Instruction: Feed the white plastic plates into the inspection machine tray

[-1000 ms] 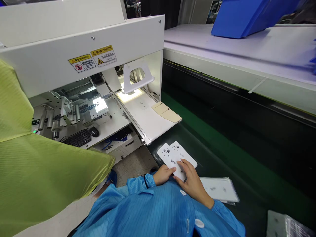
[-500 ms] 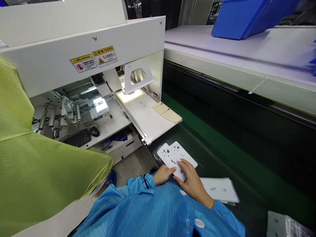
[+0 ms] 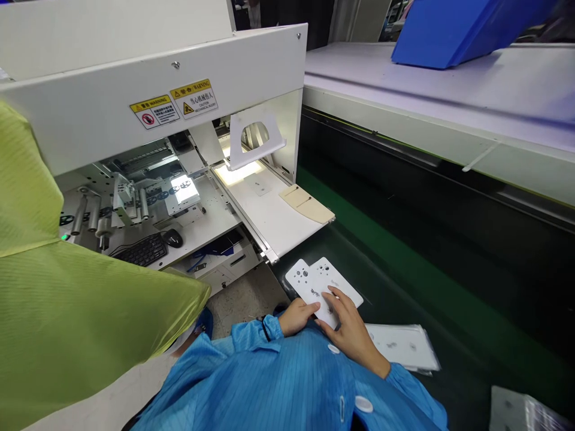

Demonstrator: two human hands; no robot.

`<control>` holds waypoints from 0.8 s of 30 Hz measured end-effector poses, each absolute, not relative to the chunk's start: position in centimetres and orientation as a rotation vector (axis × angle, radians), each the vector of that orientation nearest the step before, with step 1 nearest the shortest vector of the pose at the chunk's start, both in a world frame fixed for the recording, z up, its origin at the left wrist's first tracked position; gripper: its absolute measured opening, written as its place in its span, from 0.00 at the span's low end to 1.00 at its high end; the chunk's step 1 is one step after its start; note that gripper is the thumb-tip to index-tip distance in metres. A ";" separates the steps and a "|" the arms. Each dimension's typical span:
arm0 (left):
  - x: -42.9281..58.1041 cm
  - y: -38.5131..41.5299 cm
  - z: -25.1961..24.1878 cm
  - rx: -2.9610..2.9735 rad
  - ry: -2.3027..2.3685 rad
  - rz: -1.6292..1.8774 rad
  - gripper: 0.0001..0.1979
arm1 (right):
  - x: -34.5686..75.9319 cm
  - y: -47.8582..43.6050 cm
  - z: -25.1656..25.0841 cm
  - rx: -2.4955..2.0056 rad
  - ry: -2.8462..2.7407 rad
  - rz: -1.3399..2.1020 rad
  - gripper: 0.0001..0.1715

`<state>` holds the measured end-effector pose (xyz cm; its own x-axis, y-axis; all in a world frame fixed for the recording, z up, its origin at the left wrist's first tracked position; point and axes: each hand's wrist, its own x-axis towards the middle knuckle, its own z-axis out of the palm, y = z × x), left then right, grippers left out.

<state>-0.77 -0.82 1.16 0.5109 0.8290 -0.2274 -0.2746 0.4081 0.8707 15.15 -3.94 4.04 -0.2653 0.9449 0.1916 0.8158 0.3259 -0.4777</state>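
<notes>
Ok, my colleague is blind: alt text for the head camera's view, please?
A person's left hand and right hand hold a white sheet with dark marks, overlapping a second white sheet, over a dark green surface. Beyond stands a white machine with warning labels.

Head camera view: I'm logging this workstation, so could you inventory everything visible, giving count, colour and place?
machine: one, white, upper left
warning labels: two, yellow-white, machine front
keyboard: one, black, under machine front
mouse: one, black, beside keyboard
belt: one, white, centre
sheet: one, beige, belt's right side
surface: one, dark green, centre right
cards: at least two, white, at hands
wrapped sheets: count unclear, whitish, right of hands
pack: one, grey, bottom right
bin: one, blue, upper right
shelf: one, white, under bin
garment: one, yellow-green, left edge
coat: one, blue, bottom centre
left hand: one, bare, on cards
right hand: one, bare, on cards
</notes>
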 end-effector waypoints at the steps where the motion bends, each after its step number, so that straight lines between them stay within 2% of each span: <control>1: -0.9 -0.7 1.1 0.885 0.740 0.782 0.32 | 15.0 -3.8 4.0 -1.546 -2.163 0.388 0.31; 13: -3.8 0.7 0.4 0.716 0.809 0.756 0.33 | 12.5 0.4 4.3 -1.512 -2.185 0.228 0.25; 18: -6.2 1.6 0.2 0.691 0.837 0.762 0.34 | 10.3 6.8 5.4 -1.589 -2.199 0.155 0.24; 24: -8.7 2.8 -0.2 0.625 0.898 0.788 0.34 | 6.2 15.8 5.7 -1.814 -2.297 0.119 0.28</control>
